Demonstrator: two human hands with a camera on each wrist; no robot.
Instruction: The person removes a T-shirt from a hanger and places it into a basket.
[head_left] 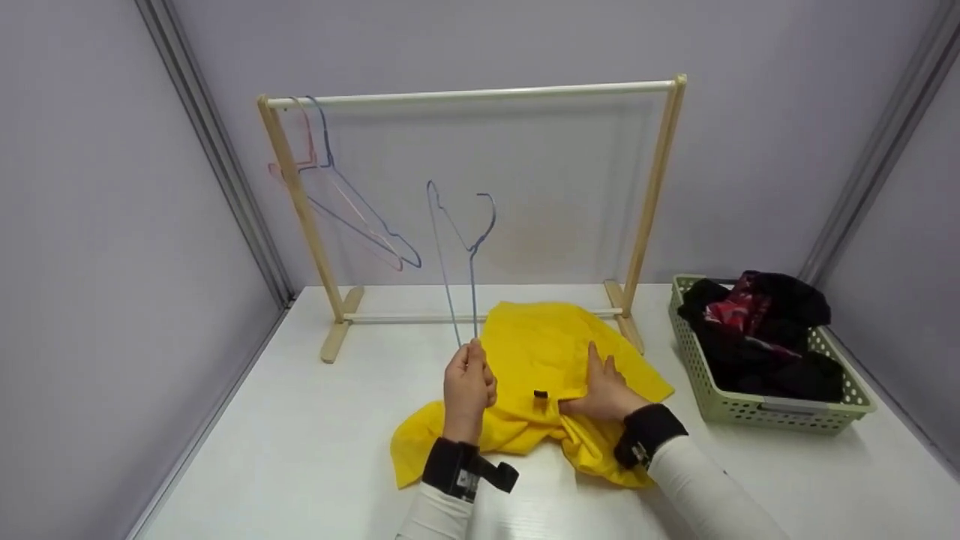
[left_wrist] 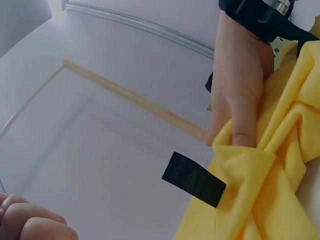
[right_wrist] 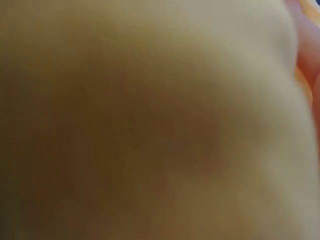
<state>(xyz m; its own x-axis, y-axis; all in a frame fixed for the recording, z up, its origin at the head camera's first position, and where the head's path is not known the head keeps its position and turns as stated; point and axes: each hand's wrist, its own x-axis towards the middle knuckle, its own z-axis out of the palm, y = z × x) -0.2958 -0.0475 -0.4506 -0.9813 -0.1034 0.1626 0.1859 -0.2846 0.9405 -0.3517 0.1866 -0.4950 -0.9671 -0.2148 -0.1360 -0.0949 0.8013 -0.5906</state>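
Observation:
My left hand [head_left: 466,386] grips the lower end of a blue wire hanger [head_left: 474,292], held upright with its hook at the top. Below and to the right, a yellow shirt [head_left: 544,341] lies crumpled on the white table, a black label [head_left: 541,394] at its neckline. My right hand [head_left: 600,394] rests at this neckline, fingers straight and spread, thumb tucked under the cloth edge. From the left wrist, the right thumb [left_wrist: 244,120] goes in behind the yellow fabric [left_wrist: 245,170]. The right wrist view is mostly blurred cloth [right_wrist: 150,125].
A wooden rack with a white rail [head_left: 480,94] stands at the back. A pink hanger [head_left: 309,142] and a blue hanger [head_left: 360,196] hang at its left end. On the right, a green basket [head_left: 694,360] holds dark and red clothes [head_left: 757,337].

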